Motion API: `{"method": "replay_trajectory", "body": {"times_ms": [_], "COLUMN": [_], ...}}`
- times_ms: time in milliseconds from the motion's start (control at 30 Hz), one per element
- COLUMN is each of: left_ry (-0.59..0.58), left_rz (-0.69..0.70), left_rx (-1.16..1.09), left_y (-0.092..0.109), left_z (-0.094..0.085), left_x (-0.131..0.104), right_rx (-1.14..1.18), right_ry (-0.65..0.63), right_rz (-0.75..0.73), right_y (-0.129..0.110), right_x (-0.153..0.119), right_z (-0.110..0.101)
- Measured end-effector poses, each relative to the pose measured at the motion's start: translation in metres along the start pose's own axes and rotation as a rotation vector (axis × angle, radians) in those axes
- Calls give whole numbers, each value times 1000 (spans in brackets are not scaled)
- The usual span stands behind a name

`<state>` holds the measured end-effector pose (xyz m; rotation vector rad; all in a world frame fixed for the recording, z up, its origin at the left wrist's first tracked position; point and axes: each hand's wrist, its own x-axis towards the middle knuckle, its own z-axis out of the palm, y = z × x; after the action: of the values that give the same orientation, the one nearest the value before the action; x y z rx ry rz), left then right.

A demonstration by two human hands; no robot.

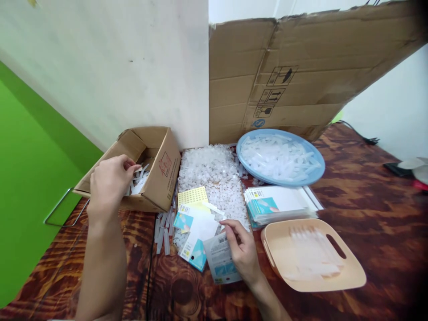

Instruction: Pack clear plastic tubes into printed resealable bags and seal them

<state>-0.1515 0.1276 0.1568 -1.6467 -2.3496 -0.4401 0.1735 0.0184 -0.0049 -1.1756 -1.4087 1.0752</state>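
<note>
My left hand [112,180] hangs over the near side of an open cardboard box [169,178], thumb and fingertips pinched together. Whatever they may hold is too small to tell. Inside the box, just beyond the fingers, lie white slips and pale strips [140,183]. My right hand [242,249] grips a printed plastic packet [219,261] by its edge, back side up. Beside it lie white-and-teal printed packets [197,243], partly overlapping a yellow sheet of round stickers [193,196]. Under these spreads a heap of small clear plastic pieces [209,167].
A blue basin [281,180] of translucent strips stands at the back right, behind a stack of packets [277,205]. Nearer is a peach tray [351,276] with more strips. Loose strips [163,232] lie beside the box. A large cardboard sheet [301,67] leans behind.
</note>
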Motion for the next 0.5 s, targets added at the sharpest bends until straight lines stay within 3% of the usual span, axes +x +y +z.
{"method": "replay_trajectory", "body": {"times_ms": [267,400,500], "left_ry": [-30,78,194], "left_rz": [42,-13,159], "left_rx": [59,-34,-190], "left_y": [3,-2,-5], "left_z": [4,7,7], "left_x": [3,-1,-2], "right_rx": [10,14,14], "right_ry": [-20,-13,-13], "right_rz": [24,36,35], "right_y": [0,1,0], "right_x": [1,3,3], "right_z": [-3,-5,-4]}}
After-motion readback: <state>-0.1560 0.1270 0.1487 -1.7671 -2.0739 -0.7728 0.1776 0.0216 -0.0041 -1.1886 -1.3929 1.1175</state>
